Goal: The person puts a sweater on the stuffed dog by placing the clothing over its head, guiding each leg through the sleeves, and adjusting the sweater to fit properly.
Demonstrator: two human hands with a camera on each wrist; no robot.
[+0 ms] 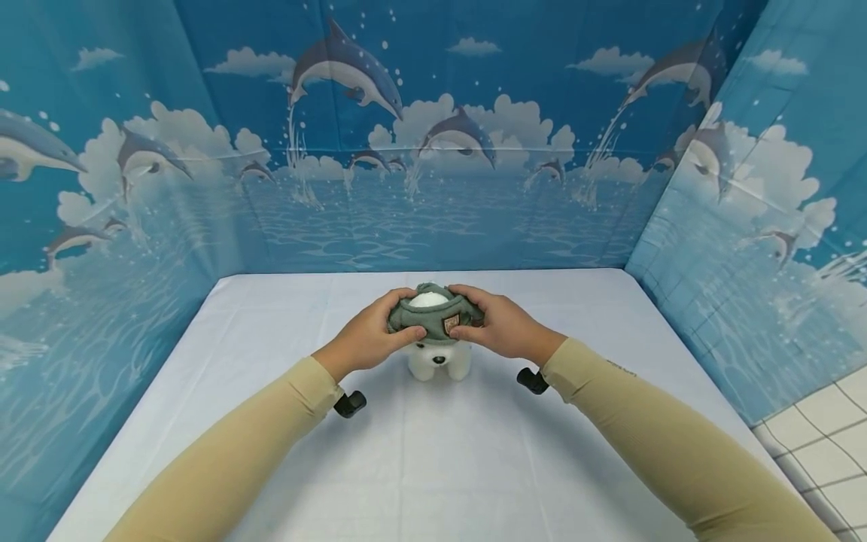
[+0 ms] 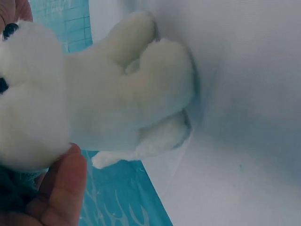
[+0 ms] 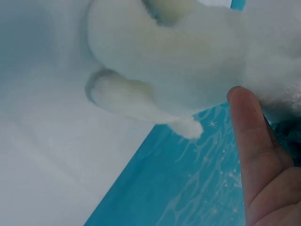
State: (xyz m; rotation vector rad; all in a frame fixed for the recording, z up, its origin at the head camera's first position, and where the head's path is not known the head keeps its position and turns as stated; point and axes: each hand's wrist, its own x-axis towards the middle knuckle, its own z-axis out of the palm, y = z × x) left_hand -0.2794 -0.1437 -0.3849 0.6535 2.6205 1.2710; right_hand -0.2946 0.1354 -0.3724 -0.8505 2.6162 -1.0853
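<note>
A white plush dog (image 1: pixel 439 360) with a black nose stands on its legs on the white table. Pulled down over the top of its head is a grey-green cloth garment (image 1: pixel 436 320) with a small brown patch, white fur showing through its opening. My left hand (image 1: pixel 372 331) grips the garment's left side, thumb in front. On the other side my right hand (image 1: pixel 504 324) holds it the same way, thumb near the patch. The left wrist view shows the plush dog's body (image 2: pixel 108 99) and dark green cloth (image 2: pixel 16 188) by the fingers. A fingertip touches the plush dog's fur (image 3: pixel 188 61) in the right wrist view.
A white cloth covers the table (image 1: pixel 406 467). Blue curtains (image 1: pixel 433 218) printed with dolphins stand behind it and at both sides. White floor tiles (image 1: pixel 826 421) show at the lower right. Black wrist devices (image 1: pixel 350 404) hang below both cuffs.
</note>
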